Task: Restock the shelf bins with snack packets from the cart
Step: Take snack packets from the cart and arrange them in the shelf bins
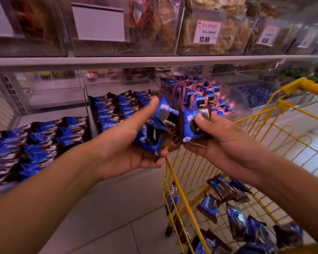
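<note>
Snack packets (155, 129), blue with brown crimped ends, sit bunched between our two hands in front of the shelf, above the near corner of the cart. Our left hand (128, 147) cups a small stack of them from below, fingers curled under the pile and the thumb stretched straight out along the top packet. Our right hand (222, 142) grips one more packet (191, 125) just beside that stack, thumb pressed on its face and fingers curled underneath; the two bundles touch at their crimped edges. Behind our hands, a clear shelf bin (117, 107) already holds rows of the same blue packets standing on edge. To its left, more of them lie in tidy overlapping rows in a lower bin (35, 143). To the right, another bin (200, 94) carries blue and pink packets in a looser heap. Below our right forearm, the yellow wire cart (264, 125) has loose packets (237, 208) scattered on its bottom, some tilted against the wire side. Above everything runs a grey shelf edge (154, 61), and over it stand clear boxes of brownish snacks with a price tag (206, 32) reading 13.80.
</note>
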